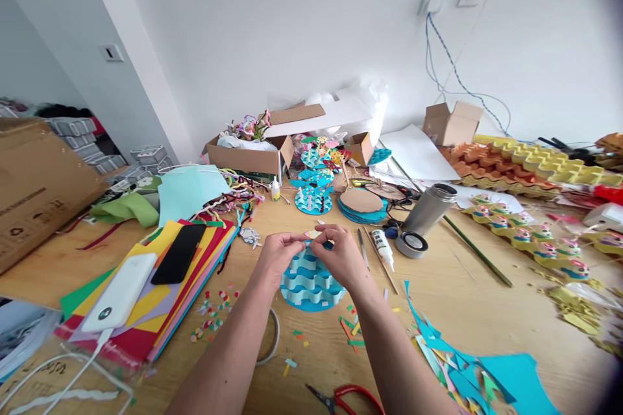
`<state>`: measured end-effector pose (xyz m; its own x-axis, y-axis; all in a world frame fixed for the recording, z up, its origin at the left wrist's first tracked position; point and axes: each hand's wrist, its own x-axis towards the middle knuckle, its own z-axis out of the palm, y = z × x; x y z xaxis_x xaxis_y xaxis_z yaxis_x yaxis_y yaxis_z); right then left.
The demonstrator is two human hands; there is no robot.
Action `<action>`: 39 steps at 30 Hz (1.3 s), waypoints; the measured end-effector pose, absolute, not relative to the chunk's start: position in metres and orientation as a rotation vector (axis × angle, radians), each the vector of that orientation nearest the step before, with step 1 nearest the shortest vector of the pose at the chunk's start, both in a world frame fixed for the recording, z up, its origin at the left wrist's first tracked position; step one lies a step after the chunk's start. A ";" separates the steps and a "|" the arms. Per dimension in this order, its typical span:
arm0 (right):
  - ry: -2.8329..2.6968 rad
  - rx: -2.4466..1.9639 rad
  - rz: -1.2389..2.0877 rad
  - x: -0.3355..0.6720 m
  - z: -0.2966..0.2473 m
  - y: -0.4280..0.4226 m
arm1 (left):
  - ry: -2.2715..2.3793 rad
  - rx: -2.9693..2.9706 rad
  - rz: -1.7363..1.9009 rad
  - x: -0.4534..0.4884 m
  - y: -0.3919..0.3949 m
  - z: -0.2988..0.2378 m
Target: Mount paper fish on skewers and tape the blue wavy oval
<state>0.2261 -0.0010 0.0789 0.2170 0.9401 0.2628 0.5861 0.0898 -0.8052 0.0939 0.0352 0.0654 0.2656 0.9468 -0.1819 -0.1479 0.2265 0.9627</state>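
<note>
Fingers of my left hand [285,251] and my right hand [335,248] are closed in a pinch at a small striped paper piece [311,234], pale with pink and yellow, shaped somewhat like a fish. The hands are close together over the far edge of a round blue disc [311,301] with rows of wavy paper strips standing on it. Fingers cover part of the disc's far side. Beyond it stands a tiered blue paper model [314,198] with wavy strips and colourful cutouts. To the right lie a white glue bottle [382,250] and a thin wooden stick [384,266].
Red-handled scissors [348,395] lie near the front edge, beside a roll of tape [270,337] and paper scraps. Coloured sheets [170,311] carry a phone [179,254] and a white power bank [120,292]. At right are a metal flask [429,209] and blue paper offcuts [516,379].
</note>
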 end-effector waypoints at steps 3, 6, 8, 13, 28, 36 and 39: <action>-1.484 -1.605 0.507 0.227 0.080 -0.001 | 0.997 1.029 0.957 0.094 0.035 0.067; -1.492 -1.613 0.506 0.227 0.081 -0.002 | 1.008 1.017 0.945 0.094 0.035 0.068; -1.495 -1.624 0.502 0.227 0.082 -0.002 | 1.014 1.019 0.947 0.094 0.035 0.067; -1.518 -1.628 0.507 0.229 0.083 -0.002 | 1.028 1.060 0.962 0.094 0.035 0.067; -1.554 -1.664 0.391 0.227 0.083 -0.004 | 1.050 1.148 1.017 0.096 0.033 0.067; -1.544 -1.669 0.385 0.226 0.083 -0.004 | 1.056 1.193 1.038 0.097 0.033 0.067; -1.542 -1.674 0.374 0.225 0.084 -0.003 | 1.059 1.195 1.031 0.097 0.033 0.067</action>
